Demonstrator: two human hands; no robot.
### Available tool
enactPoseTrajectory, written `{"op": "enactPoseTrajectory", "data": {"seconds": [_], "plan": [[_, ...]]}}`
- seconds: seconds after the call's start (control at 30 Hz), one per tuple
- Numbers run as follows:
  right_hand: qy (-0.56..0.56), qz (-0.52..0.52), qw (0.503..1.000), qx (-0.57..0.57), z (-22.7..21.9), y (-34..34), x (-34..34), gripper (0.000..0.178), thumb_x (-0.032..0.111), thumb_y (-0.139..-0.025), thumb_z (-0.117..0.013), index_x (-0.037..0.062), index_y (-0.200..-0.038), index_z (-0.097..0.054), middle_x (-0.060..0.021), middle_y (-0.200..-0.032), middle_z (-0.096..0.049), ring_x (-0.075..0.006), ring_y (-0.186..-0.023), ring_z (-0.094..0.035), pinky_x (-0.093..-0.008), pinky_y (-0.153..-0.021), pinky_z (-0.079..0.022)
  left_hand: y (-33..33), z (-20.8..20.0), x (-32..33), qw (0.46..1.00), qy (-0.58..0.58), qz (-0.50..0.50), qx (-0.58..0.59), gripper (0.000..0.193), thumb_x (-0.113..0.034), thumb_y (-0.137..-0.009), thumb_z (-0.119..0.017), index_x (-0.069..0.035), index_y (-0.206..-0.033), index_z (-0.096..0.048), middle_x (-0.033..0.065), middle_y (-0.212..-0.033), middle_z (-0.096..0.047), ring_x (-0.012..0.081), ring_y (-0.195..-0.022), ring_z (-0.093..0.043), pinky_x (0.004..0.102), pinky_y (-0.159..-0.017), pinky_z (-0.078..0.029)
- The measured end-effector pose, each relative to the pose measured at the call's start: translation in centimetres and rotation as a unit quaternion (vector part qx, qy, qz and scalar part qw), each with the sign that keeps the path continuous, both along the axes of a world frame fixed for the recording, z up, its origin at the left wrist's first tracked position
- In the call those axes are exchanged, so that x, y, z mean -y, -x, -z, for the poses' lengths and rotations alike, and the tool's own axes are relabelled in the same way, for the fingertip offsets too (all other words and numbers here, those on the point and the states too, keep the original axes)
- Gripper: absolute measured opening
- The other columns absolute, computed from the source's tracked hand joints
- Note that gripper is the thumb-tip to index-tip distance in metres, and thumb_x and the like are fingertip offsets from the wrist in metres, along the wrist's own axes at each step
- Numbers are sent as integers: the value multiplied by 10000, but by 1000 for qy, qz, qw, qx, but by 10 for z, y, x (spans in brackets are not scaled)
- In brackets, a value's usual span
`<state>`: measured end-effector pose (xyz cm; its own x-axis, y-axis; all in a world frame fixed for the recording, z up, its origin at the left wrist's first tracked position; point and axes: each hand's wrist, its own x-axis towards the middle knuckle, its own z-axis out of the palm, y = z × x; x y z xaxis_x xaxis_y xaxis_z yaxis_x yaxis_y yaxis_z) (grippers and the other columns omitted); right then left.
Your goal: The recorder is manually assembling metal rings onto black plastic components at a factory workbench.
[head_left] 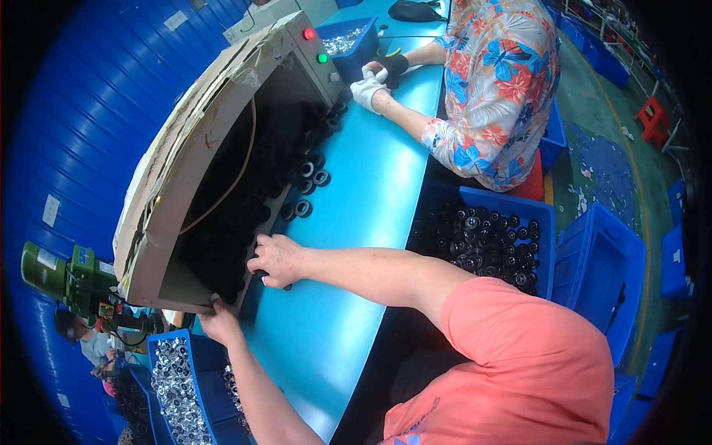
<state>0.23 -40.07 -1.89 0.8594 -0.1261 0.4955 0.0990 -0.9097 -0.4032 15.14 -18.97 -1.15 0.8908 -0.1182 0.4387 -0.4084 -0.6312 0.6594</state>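
My right hand rests on the blue table at the front of a large box-shaped machine. Its fingers are curled, with a bit of something dark under them that I cannot make out. My left hand is at the machine's near lower corner, its thumb up against the edge and the other fingers mostly hidden. Dark round parts are heaped inside the machine's opening and spill onto the table. Several black rings lie beyond my right hand.
Across the table a co-worker's gloved hand meets their other hand. A blue bin of black round parts stands at right. Another blue bin holds shiny clear pieces at lower left. A green machine stands far left.
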Motion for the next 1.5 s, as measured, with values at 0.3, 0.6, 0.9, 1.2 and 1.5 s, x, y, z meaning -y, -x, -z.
{"op": "enactPoseTrajectory", "data": {"seconds": [0.3, 0.6, 0.9, 1.2, 1.5], "plan": [[7, -9, 1000, 23, -1, -1, 2, 323, 263, -715, -708, 177, -1022, -757, -89, -883, -714, -331, -1043, -632, -464, -786, -569, 36, -7, -2, 999, 29, 30, 18, 422, -300, -924, -718, 49, -1155, -668, 199, -1053, -736, 353, -932, -699, 440, -841, -518], [-1, -6, 1000, 15, -8, 4, 2, 348, 327, -743, -679, 203, -1056, -767, -107, -947, -738, -351, -1024, -656, -465, -828, -578, 85, -8, -25, 989, 83, 34, -120, 435, -321, -921, -734, 8, -1186, -631, 122, -975, -693, 250, -843, -644, 376, -765, -501], [19, -21, 1000, 13, -10, 1, -10, 306, 342, -825, -705, 200, -1094, -740, -92, -997, -688, -328, -1087, -596, -442, -924, -536, 202, 2, -38, 899, 110, 296, -303, 108, -105, -941, -726, -19, -997, -691, -3, -838, -686, 67, -729, -616, 232, -638, -497], [32, -56, 998, 2, -36, -37, -36, 316, 338, -879, -663, 169, -1141, -716, -134, -1096, -675, -363, -1141, -590, -482, -939, -533, 198, 9, -42, 895, 101, 339, -271, 109, -105, -934, -737, -13, -978, -697, -22, -810, -669, 51, -748, -592, 233, -681, -489], [36, -51, 998, 13, -46, -166, -46, 382, 395, -949, -609, 277, -1306, -677, -99, -1384, -624, -336, -1315, -548, -488, -1121, -415, 194, -3, -44, 887, 87, 354, -285, 99, -88, -909, -742, -22, -975, -709, 25, -784, -695, 87, -714, -622, 258, -666, -511]]}}
